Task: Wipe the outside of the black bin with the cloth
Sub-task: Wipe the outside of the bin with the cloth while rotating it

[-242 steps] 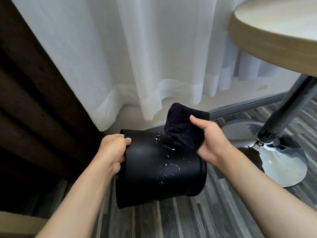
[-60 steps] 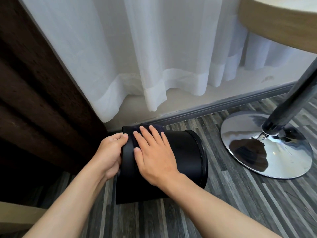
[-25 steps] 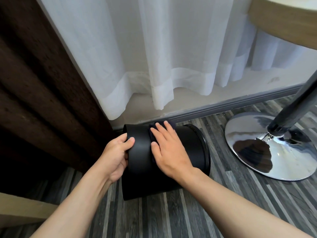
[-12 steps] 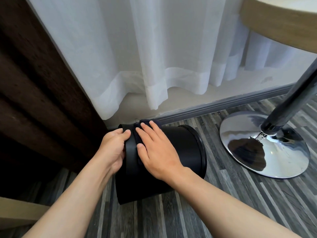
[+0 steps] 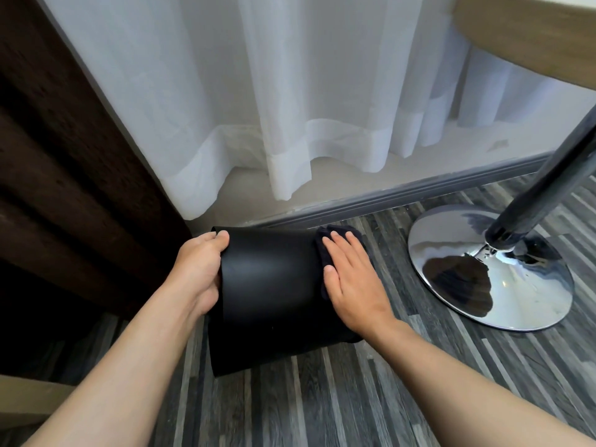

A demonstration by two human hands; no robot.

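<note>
The black bin [image 5: 267, 291] lies on its side on the grey wood-look floor, close to the wall. My left hand [image 5: 198, 272] grips its left end, thumb on top and fingers wrapped around the edge. My right hand [image 5: 351, 282] lies flat, fingers together, pressing the dark cloth [image 5: 324, 250] against the right end of the bin. Only the edges of the cloth show around my fingers; the bin's right rim is hidden under hand and cloth.
A chrome table base [image 5: 490, 269] and its slanted pole [image 5: 541, 185] stand right of the bin, under a round wooden tabletop [image 5: 529, 30]. White sheer curtain [image 5: 290, 108] hangs behind, dark brown curtain [image 5: 64, 156] at left. A grey skirting board [image 5: 403, 195] runs along the wall.
My right hand has slid the cloth from the left part of the bin across to its right end. The white spatter seen on the bin earlier is gone. My left hand keeps its grip.
</note>
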